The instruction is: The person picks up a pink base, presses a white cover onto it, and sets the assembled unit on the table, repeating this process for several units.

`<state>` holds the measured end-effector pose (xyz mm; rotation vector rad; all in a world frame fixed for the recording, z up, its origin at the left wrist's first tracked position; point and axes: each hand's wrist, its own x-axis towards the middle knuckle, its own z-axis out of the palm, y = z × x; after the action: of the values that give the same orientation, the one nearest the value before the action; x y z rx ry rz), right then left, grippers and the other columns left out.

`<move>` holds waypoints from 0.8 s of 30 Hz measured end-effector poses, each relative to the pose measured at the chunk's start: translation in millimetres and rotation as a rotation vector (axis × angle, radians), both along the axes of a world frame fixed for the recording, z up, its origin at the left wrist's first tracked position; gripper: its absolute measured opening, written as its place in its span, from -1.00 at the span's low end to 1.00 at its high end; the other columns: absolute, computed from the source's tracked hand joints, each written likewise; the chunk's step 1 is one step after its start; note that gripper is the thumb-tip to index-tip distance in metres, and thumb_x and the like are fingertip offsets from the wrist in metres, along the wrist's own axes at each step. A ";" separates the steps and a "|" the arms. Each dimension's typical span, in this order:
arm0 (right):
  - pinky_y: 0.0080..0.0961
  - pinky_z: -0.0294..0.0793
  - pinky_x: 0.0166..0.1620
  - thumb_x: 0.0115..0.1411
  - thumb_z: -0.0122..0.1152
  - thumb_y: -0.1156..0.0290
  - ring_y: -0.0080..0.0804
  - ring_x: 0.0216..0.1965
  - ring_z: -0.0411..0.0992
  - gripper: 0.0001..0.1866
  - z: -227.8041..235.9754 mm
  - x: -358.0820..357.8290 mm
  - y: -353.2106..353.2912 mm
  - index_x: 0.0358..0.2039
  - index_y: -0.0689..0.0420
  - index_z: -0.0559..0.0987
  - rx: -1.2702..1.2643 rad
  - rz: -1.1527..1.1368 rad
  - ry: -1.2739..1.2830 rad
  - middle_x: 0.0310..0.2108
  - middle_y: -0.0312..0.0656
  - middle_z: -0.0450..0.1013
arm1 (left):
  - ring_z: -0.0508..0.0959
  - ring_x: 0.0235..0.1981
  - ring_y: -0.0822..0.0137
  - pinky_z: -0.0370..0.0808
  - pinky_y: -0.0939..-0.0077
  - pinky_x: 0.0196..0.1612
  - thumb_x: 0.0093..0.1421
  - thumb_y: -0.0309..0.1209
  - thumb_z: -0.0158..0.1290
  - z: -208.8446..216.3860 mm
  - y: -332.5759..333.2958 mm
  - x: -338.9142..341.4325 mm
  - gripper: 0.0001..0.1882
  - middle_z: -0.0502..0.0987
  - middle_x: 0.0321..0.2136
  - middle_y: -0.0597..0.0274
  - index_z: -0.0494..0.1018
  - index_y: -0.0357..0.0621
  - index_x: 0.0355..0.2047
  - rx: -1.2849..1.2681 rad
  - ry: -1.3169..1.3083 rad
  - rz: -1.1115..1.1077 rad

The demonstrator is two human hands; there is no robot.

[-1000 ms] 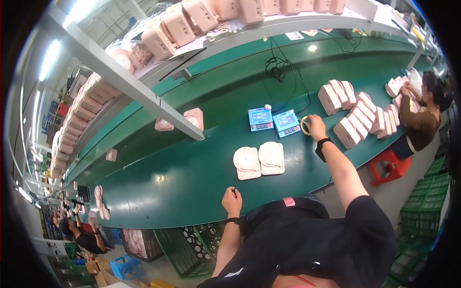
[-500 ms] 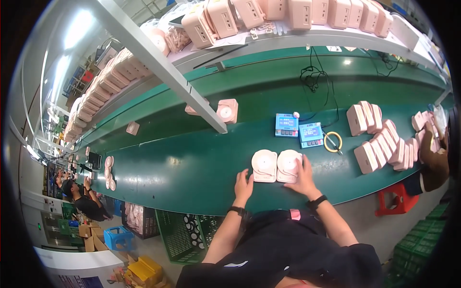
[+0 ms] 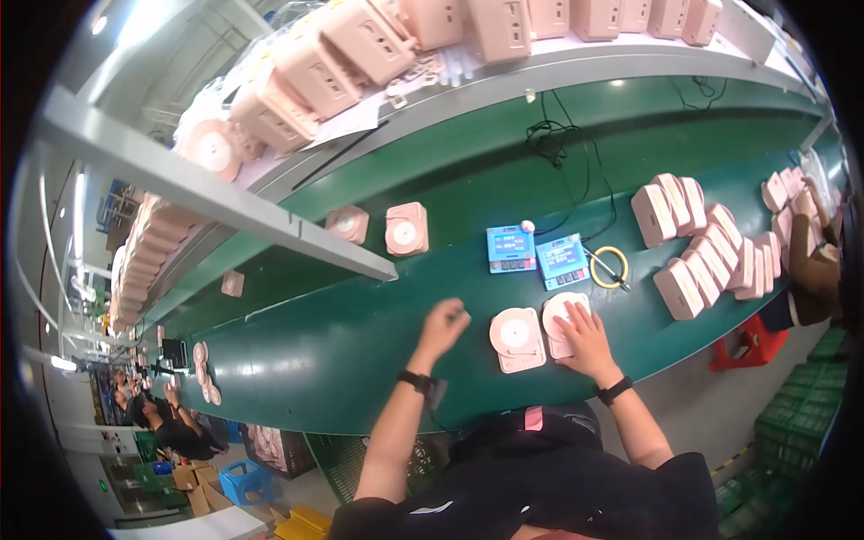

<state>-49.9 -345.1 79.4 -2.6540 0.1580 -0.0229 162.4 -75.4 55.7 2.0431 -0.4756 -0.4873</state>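
Note:
Two pink record-player-shaped units, each with a round white-centred disc on a squarish base, lie side by side near me on the green bench. My right hand (image 3: 585,342) lies over the right unit (image 3: 556,326), its fingers on the disc and round the edge. The left unit (image 3: 517,342) sits tilted slightly beside it, with no hand on it. My left hand (image 3: 441,328) is raised over the bench to the left of this unit. Its fingers are curled in and somewhat blurred; whether anything small is in them is hidden.
Two blue testers (image 3: 562,261) with cables stand beyond the units, beside a yellow ring (image 3: 609,267). Pink housings (image 3: 688,279) stand in rows at the right, near another person's arm (image 3: 814,238). A grey post (image 3: 225,189) slants across the left, under a loaded shelf.
My left hand has left the left unit and risen away, its fingers curling. The right unit has shifted farther from me than the left one, under my right hand. The view has turned.

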 end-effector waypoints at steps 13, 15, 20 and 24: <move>0.00 0.04 0.23 -0.36 0.51 0.27 -0.11 0.31 -0.03 0.01 10.0 5.2 -7.4 0.20 -0.14 0.25 0.119 0.035 0.065 0.31 -0.17 -0.02 | 0.28 0.06 -0.14 0.28 0.09 0.10 -0.36 -0.04 0.38 15.7 -89.9 195.9 0.17 0.26 0.05 -0.15 -0.01 -0.21 0.19 0.768 -0.200 0.399; -0.01 0.05 0.23 -0.36 0.51 0.27 -0.11 0.31 -0.03 0.01 8.7 4.4 -9.2 0.20 -0.14 0.25 0.122 0.031 0.070 0.31 -0.16 -0.02 | 0.28 0.06 -0.13 0.27 0.10 0.11 -0.34 -0.09 0.36 18.4 -96.3 194.4 0.16 0.26 0.04 -0.15 -0.04 -0.21 0.21 0.724 -0.217 0.361; -0.03 0.05 0.22 -0.37 0.51 0.28 -0.11 0.30 -0.02 0.01 4.4 6.2 -9.9 0.20 -0.13 0.26 0.116 0.040 0.037 0.31 -0.15 -0.02 | 0.29 0.05 -0.11 0.26 0.14 0.12 -0.29 -0.32 0.29 35.3 -72.5 165.9 0.08 0.28 0.02 -0.15 -0.07 -0.21 0.23 0.475 -0.548 0.102; -0.07 0.06 0.22 -0.36 0.50 0.27 -0.10 0.30 -0.02 0.00 0.8 -1.8 -12.6 0.20 -0.14 0.26 0.127 0.035 -0.020 0.31 -0.13 -0.02 | 0.29 0.06 -0.07 0.23 0.17 0.15 -0.31 -0.49 0.22 73.9 -41.6 109.0 -0.03 0.31 -0.01 -0.08 0.06 -0.22 0.19 0.565 -0.668 -0.468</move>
<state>-51.7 -357.7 80.1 -2.5287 0.1027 -0.0270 271.3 -117.0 129.6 2.6360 -1.3630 -0.1986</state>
